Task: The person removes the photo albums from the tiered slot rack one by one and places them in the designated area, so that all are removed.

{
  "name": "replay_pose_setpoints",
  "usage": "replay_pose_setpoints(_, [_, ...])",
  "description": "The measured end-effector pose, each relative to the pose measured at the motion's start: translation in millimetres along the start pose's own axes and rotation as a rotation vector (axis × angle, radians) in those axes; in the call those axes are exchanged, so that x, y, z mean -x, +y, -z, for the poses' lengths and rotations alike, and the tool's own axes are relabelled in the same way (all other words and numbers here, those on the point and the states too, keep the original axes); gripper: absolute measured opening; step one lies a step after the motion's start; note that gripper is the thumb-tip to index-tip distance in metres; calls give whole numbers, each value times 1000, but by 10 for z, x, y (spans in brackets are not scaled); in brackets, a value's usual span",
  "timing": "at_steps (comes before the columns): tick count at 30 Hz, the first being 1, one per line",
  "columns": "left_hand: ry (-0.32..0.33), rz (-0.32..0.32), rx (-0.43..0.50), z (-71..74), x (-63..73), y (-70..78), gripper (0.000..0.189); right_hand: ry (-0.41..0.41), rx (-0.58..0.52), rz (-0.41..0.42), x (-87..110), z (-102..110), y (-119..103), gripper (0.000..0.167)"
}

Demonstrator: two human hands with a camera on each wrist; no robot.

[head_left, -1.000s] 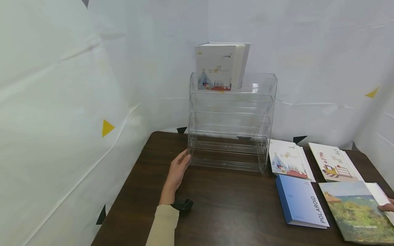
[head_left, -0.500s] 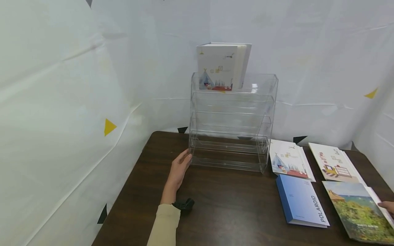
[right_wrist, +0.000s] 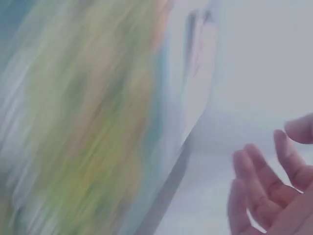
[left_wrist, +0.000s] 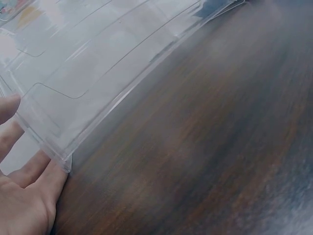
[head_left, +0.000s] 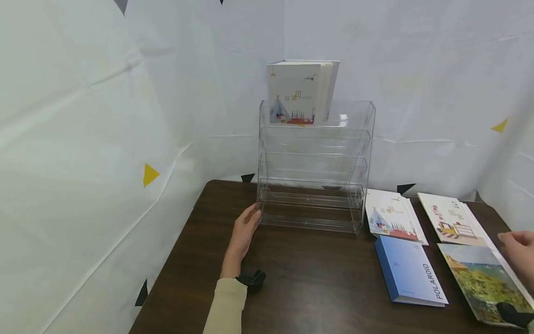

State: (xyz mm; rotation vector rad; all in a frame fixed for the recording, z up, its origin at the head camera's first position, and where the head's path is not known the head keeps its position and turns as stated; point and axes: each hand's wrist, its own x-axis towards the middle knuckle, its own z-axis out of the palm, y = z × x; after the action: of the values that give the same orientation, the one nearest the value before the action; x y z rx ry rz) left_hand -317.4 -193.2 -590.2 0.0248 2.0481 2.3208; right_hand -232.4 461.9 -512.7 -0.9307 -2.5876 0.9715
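Observation:
My left hand [head_left: 243,232] touches the lower left side of a clear acrylic tiered rack [head_left: 314,162]; in the left wrist view its fingers [left_wrist: 36,171] lie along the rack's bottom corner. A white album with a tent drawing [head_left: 294,93] stands slightly fanned in the rack's top tier, to the left. Over at the right edge my right hand [head_left: 519,253] hovers above the outer side of a landscape-cover photo album [head_left: 479,278]. Its fingers are loosely bent, with nothing between them in the right wrist view. That album is blurred there.
A blue Polaroid album [head_left: 410,271] lies left of the landscape one. Behind them lie another tent-cover album [head_left: 392,218] and a white album with a toy truck drawing [head_left: 452,220]. White sheeting [head_left: 417,93] hangs behind the dark wooden table [head_left: 308,273].
My right hand has come off the landscape album's right edge, moving up and further into view. The album now lies straighter beside the blue one. My left hand stays at the rack.

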Motion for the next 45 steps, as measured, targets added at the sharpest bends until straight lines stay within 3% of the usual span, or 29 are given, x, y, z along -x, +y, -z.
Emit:
replay_pose_setpoints(4, [6, -7, -22, 34, -7, 20, 62, -93, -40, 135, 293, 13, -698, 56])
replay_pose_setpoints(10, [22, -8, -40, 104, -33, 57, 62, -181, -137, 395, 435, -162, -1506, 61])
replay_pose_setpoints(17, [20, 28, 29, 164, -74, 32, 59, -227, -348, 578, 535, -423, -2423, 54])
replay_pose_setpoints(23, [32, 32, 41, 147, -49, -19, 60, -285, -417, 692, 621, -580, -3091, 65])
replay_pose_setpoints(33, [34, 19, 31, 96, -1, -29, 59, -347, -571, 769, 629, -785, -3952, 77])
replay_pose_setpoints(45, [47, 12, 4, -34, 25, 26, 56, -319, -600, 754, 561, -942, -4468, 81])
